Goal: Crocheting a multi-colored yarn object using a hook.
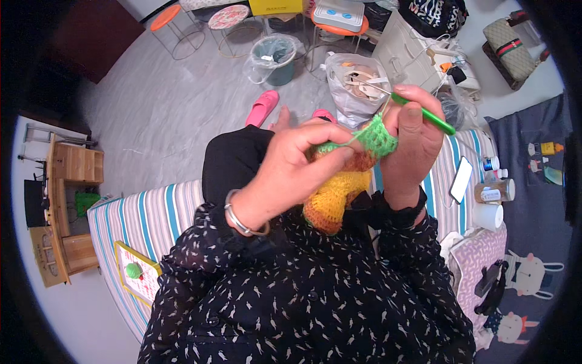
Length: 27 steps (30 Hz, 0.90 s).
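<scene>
My right hand [411, 141] grips the green handle of a crochet hook [429, 116], whose thin metal shaft points up and left. A multicoloured crocheted piece [338, 191] hangs between my hands, with yellow and orange-brown bands and a bright green part [379, 139] at the top. My left hand [300, 164] pinches the green edge between thumb and fingers, and a silver bangle circles that wrist. A strand of green yarn [385, 107] runs from the green part up towards the hook. Whether the hook's tip sits in a loop is hard to tell.
On the striped bed [173, 200] lie a yellow-rimmed tray [119, 259] with a green yarn ball [134, 270], a phone [461, 179] and a lidded jar [495, 190]. A white plastic bag [357, 107] and a lined bin [275, 59] stand on the floor beyond my knees.
</scene>
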Each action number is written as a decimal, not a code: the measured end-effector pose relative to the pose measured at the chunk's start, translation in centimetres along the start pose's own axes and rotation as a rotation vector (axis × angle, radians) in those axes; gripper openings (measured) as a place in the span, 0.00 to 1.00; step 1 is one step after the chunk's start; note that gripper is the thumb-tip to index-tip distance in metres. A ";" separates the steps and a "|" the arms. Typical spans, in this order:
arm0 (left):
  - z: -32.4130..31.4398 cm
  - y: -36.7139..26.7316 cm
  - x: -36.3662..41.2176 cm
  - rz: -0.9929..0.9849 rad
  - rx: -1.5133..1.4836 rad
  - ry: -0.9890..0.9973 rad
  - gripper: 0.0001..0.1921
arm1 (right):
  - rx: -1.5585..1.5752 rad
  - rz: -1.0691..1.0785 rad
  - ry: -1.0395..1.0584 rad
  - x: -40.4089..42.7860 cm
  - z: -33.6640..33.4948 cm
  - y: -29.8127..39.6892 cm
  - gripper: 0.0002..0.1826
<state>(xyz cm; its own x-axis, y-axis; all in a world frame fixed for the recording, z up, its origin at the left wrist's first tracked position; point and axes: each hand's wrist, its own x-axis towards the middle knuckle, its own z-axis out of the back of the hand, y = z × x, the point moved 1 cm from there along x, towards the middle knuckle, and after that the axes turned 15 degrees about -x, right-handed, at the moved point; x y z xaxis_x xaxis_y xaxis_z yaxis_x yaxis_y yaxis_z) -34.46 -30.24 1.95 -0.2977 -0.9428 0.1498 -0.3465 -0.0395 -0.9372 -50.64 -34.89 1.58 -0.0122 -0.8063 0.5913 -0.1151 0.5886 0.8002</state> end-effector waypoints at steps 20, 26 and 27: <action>2.9 0.7 0.4 -0.107 -0.538 0.300 0.24 | 0.319 -0.191 0.056 0.0 -2.2 1.4 0.16; -0.5 0.9 0.8 -0.135 -0.515 -0.074 0.40 | 0.010 0.037 -0.035 -1.0 -2.3 0.8 0.09; -0.7 0.8 0.9 -0.136 -0.513 -0.078 0.40 | -0.081 0.086 -0.051 -1.1 -2.3 0.8 0.08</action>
<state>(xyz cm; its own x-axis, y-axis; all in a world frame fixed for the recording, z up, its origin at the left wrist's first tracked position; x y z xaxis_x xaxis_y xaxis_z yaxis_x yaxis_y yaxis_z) -35.61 -30.90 1.58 -0.1596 -0.9630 0.2172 -0.7731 -0.0149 -0.6341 -48.40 -33.35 1.81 -0.0689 -0.7535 0.6538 -0.0306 0.6567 0.7535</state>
